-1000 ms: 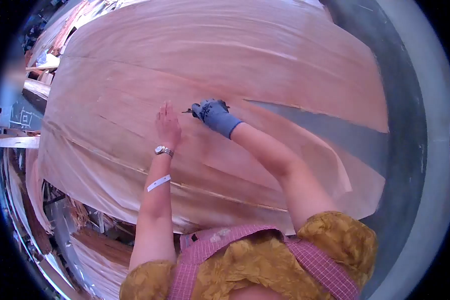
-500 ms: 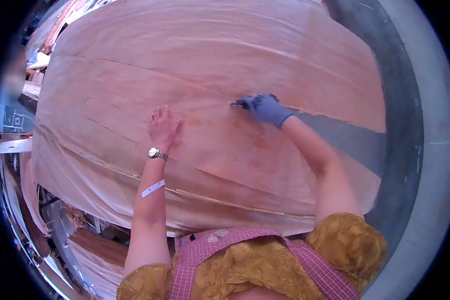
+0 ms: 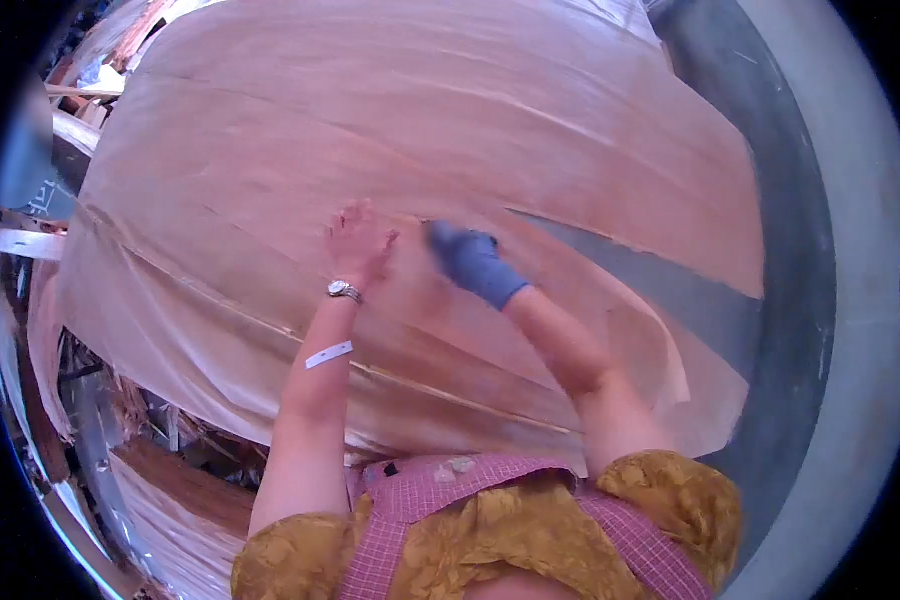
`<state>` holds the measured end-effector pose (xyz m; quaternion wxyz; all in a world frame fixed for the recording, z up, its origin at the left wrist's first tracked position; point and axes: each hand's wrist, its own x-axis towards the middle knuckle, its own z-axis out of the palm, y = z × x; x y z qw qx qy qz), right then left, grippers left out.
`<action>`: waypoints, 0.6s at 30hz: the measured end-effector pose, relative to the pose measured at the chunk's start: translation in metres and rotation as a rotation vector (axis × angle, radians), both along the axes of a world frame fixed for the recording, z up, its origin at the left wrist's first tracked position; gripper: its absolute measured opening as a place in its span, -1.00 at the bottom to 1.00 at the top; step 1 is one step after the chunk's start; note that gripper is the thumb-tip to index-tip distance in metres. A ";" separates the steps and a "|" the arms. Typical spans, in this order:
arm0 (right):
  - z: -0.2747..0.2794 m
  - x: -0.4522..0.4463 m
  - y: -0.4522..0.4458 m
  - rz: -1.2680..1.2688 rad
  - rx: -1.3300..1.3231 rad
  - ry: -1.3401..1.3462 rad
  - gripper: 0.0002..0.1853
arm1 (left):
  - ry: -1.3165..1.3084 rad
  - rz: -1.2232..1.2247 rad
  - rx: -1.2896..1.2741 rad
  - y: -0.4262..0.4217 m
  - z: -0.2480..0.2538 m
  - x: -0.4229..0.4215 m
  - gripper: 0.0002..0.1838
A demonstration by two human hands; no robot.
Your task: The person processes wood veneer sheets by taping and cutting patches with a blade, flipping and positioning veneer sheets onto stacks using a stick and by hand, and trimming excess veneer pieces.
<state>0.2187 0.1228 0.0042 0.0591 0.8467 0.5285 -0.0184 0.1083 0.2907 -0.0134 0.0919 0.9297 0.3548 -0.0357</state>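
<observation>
A wide stack of thin reddish wood veneer (image 3: 300,120) spreads out before me. My left hand (image 3: 360,243), bare with a wristwatch (image 3: 344,290), lies on it with the fingers spread. Close to its right is my right hand (image 3: 470,262) in a blue-grey glove, its fingers curled and smeared by motion. It held a small dark tool a moment earlier; now the tool hardly shows. To the right of this hand, a long wedge-shaped gap (image 3: 650,265) parts the top veneer and shows grey below. The strip of veneer (image 3: 620,330) under the gap has a raised, curved right end.
Broken veneer scraps and splintered wood (image 3: 180,490) lie down at the left. A pale bar (image 3: 25,243) juts in at the left edge. Grey floor (image 3: 790,240) runs along the right side. Part of another person (image 3: 25,150) shows blurred at the far left.
My right hand has moved left and slightly towards me. The gap has lengthened leftwards, and the strip below it has shifted and curled at its right end. My left hand is slightly further right.
</observation>
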 end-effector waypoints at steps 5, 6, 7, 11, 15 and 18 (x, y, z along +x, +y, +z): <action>-0.078 -0.012 0.045 -0.108 0.018 0.137 -0.79 | -0.363 -0.084 0.037 -0.001 -0.033 -0.010 -0.40; -0.077 -0.012 0.046 -0.110 -0.006 0.152 -0.79 | -0.472 -0.129 0.083 0.002 -0.044 -0.012 -0.42; -0.066 -0.013 0.049 -0.111 -0.031 0.166 -0.79 | -0.388 -0.151 0.065 -0.003 -0.038 -0.015 -0.43; -0.016 -0.026 0.046 -0.086 -0.051 0.183 -0.75 | -0.218 -0.191 0.076 -0.028 -0.027 -0.018 -0.45; -0.067 -0.049 0.020 -0.090 0.033 0.127 -0.69 | -0.311 -0.208 0.127 -0.031 -0.036 -0.017 -0.49; -0.010 -0.074 -0.011 -0.249 -0.164 0.296 -0.67 | -0.243 -0.226 0.062 -0.029 -0.022 -0.018 -0.50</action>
